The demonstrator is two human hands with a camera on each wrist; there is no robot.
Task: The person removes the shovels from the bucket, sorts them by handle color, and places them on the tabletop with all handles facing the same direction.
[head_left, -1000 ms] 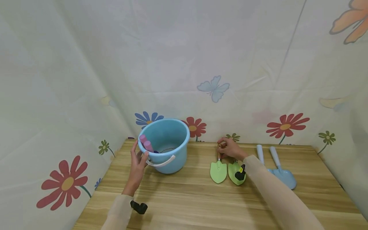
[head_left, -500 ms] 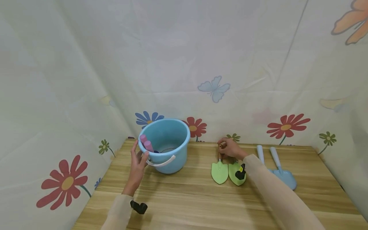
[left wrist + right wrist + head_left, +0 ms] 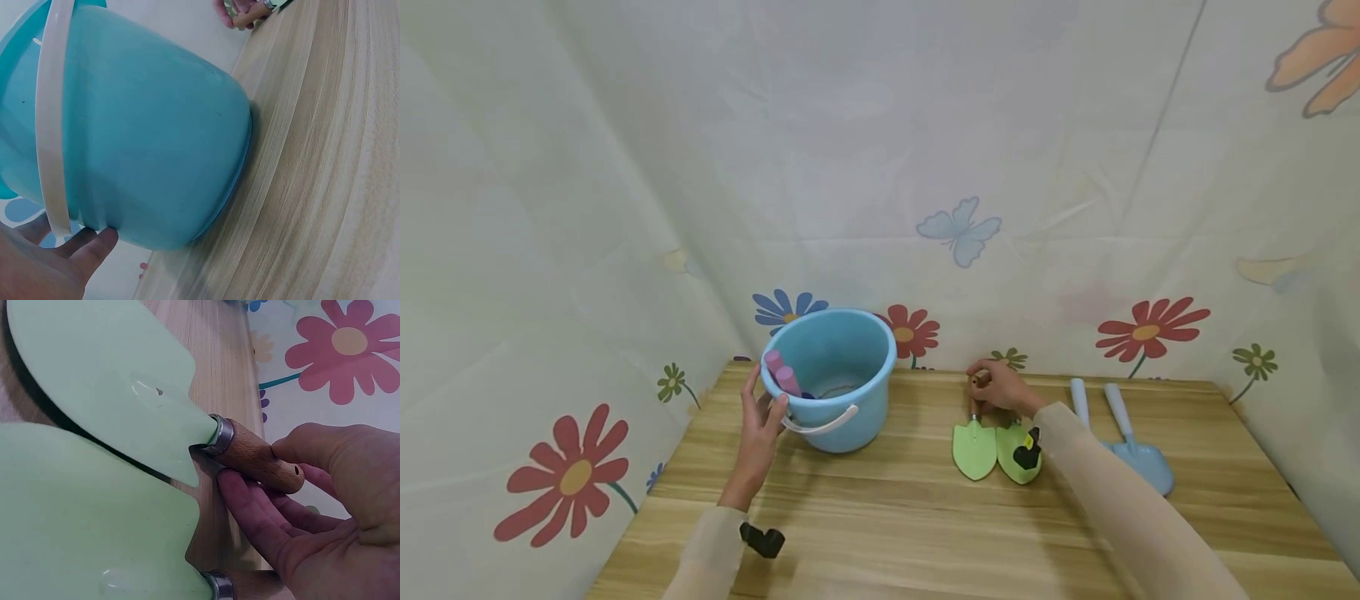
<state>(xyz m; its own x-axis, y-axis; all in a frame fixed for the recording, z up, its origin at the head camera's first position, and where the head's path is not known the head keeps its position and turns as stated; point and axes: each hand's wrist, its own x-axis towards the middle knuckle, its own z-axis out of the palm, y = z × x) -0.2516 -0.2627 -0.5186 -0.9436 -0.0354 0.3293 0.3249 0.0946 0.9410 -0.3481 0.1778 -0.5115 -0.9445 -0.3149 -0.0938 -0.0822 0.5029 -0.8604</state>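
Note:
On the wooden table stands a light blue bucket (image 3: 842,417) with a white handle (image 3: 823,423). My left hand (image 3: 763,425) is at its left side, fingertips against the outer wall below the rim. In the right wrist view, my right hand (image 3: 331,500) pinches the wooden handle of a green trowel (image 3: 119,381) between thumb and fingers. That trowel's blade points towards me. A second green trowel (image 3: 94,519) lies right beside it, its handle partly hidden by my hand.
Two pink cylindrical ends (image 3: 786,381) stick up inside the bucket at its left. Two light blue shovels (image 3: 1138,462) lie on the right of the table (image 3: 880,533). A flower-printed cloth (image 3: 1037,167) hangs behind.
The pinched green trowel has shifted slightly right, its blade now up against the second trowel's. My left hand and the bucket have stayed in place.

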